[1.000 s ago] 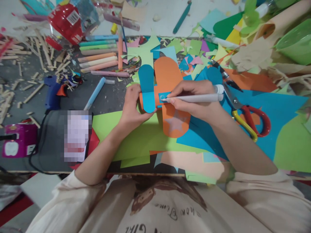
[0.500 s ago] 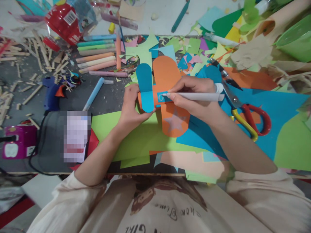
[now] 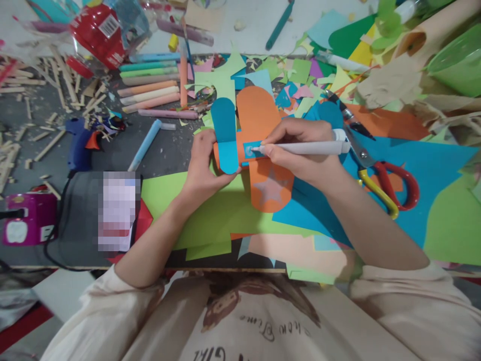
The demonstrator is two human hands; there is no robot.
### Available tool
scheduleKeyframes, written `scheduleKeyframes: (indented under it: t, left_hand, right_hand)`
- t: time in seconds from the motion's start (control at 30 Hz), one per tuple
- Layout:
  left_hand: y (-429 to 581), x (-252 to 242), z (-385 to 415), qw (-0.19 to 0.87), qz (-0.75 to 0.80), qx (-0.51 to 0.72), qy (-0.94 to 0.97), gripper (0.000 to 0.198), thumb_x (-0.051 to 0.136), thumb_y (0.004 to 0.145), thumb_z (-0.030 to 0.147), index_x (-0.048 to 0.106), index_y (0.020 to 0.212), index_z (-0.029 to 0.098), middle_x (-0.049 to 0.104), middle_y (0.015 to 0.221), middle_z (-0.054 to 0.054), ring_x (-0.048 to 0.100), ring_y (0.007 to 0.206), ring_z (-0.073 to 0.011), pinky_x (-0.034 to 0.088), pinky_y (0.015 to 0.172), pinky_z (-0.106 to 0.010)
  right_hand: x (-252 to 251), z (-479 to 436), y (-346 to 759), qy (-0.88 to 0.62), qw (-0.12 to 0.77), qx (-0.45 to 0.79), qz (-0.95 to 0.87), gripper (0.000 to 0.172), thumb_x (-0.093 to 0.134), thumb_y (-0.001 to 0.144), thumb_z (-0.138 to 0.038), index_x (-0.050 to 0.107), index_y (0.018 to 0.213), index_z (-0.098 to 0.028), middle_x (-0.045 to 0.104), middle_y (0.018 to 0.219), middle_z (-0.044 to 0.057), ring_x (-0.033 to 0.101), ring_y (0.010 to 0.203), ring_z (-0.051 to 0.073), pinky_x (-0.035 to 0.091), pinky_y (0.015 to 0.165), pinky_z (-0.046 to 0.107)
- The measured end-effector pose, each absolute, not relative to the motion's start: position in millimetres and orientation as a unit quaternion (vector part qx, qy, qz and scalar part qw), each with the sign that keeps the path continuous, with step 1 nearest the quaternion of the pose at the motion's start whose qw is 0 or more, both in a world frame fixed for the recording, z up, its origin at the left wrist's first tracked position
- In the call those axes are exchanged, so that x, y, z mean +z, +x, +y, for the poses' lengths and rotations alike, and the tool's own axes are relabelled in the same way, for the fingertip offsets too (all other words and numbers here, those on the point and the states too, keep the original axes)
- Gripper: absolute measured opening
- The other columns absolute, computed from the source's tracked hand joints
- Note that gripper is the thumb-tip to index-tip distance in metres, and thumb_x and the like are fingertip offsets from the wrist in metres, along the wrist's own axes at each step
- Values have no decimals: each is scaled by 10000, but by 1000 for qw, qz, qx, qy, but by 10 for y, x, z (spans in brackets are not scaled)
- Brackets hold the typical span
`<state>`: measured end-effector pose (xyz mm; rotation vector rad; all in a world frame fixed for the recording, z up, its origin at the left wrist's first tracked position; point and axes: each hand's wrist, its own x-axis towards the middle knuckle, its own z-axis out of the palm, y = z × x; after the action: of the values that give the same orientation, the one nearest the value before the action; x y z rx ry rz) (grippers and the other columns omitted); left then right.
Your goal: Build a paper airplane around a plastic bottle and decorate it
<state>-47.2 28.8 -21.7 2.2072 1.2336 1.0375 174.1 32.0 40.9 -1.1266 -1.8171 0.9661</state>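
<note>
Your right hand (image 3: 300,134) pinches the sideways pen (image 3: 310,148), tip left at the blue patch (image 3: 248,146); your left hand (image 3: 203,163) holds the paper plane (image 3: 258,113).

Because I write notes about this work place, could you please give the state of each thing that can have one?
Left hand: gripping the orange paper model
Orange paper model: held
Blue strip: creased across
Right hand: holding the white pen
White pen: uncapped, tip at the blue patch
Blue patch: round pale mark on it
Scissors: lying down, blades unclear
Glue gun: lying down
Phone: face up, screen blurred
</note>
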Motion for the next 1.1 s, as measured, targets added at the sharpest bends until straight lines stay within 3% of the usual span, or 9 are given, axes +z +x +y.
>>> scheduleKeyframes:
  t: [0.87,1.0,1.1]
  left_hand:
    - [-476,-198,279,214,440,368,791,548,668,796,533,446,1230,282,518,1168,-92,517,1159,-291,473,975,-474]
    - [-484,-211,280,212,441,370,790,555,663,802,536,439,1244,286,515,1185,-96,508,1184,-296,452,1003,-476]
    - [-495,-213,282,202,439,371,793,545,649,810,549,443,1242,287,522,1179,-98,521,1176,-294,456,1003,-480]
  right_hand:
    - [434,324,1742,-441,366,408,-711,187,675,782,-297,613,620,-229,612,603,-7,543,558,146,395,493,292]
    - [438,345,1724,-444,419,425,-669,174,690,766,-261,602,622,-220,602,597,-16,517,510,115,387,453,270]
    - [435,341,1703,-421,475,458,-622,128,679,815,-320,650,735,-225,647,637,-21,562,504,108,444,452,252]
